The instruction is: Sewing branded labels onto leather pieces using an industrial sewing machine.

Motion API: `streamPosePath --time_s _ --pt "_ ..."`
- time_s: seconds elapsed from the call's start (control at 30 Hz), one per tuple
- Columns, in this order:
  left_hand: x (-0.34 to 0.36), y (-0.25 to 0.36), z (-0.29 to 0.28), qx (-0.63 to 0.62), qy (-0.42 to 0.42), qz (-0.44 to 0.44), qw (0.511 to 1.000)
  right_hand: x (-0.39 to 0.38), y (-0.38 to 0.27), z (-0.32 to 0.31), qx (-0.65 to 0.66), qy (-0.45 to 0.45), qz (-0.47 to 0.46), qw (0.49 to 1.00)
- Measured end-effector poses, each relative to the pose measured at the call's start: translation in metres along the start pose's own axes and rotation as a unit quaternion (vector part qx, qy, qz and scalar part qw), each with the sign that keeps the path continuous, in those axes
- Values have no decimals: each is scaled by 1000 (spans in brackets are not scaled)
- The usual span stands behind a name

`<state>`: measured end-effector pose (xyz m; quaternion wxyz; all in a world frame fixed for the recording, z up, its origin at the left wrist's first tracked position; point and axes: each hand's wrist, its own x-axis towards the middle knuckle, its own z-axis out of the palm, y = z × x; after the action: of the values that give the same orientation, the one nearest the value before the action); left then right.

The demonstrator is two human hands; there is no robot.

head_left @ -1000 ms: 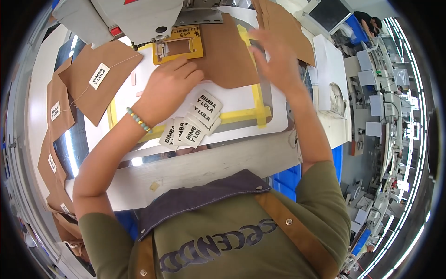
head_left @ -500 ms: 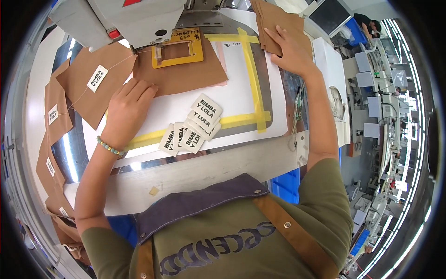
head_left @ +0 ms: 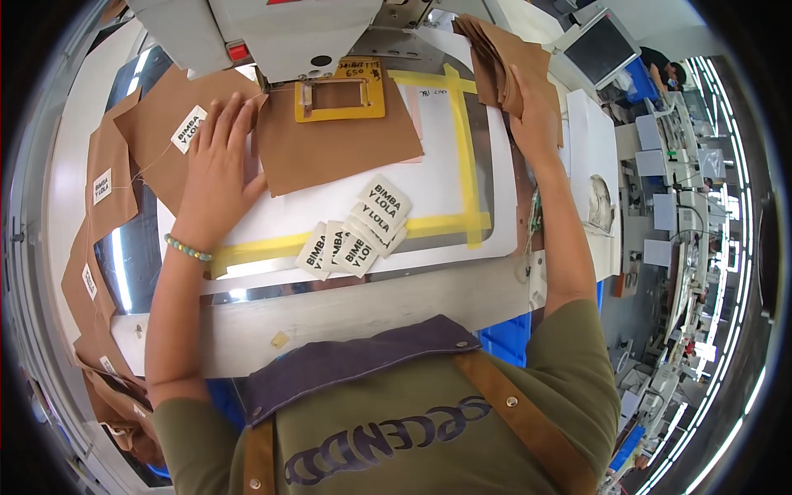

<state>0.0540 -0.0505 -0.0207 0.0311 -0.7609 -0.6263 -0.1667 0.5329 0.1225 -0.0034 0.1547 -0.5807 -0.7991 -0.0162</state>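
Observation:
My left hand (head_left: 216, 169) lies flat with fingers spread on brown leather pieces (head_left: 161, 124) at the left of the white work plate (head_left: 437, 157), beside a brown piece (head_left: 338, 144) lying under the machine's yellow clamp frame (head_left: 340, 97). My right hand (head_left: 535, 115) grips a stack of brown leather pieces (head_left: 499, 58) at the plate's far right corner. Several white printed labels (head_left: 355, 231) lie fanned out near the plate's front edge, between my arms.
The grey sewing machine head (head_left: 272, 29) hangs over the clamp. Yellow tape (head_left: 466, 157) marks the plate. Sewn brown pieces with labels (head_left: 101, 190) trail off the left edge. A monitor (head_left: 602, 49) and cluttered workstations (head_left: 685, 206) stand to the right.
The brown piece now lies under the clamp frame. My left hand slid left off it onto the sewn pieces. My right hand reached to the far-right stack and took hold of it.

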Motion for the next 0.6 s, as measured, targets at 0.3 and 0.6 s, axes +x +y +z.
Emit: streamPosePath --time_s 0.3,0.6 --pt "-6 -42 13 92 -34 36 995 -20 -17 -12 37 -28 -209 977" --pt "-13 5 -18 101 54 218 969 -67 -108 -35 62 -38 -300 951"
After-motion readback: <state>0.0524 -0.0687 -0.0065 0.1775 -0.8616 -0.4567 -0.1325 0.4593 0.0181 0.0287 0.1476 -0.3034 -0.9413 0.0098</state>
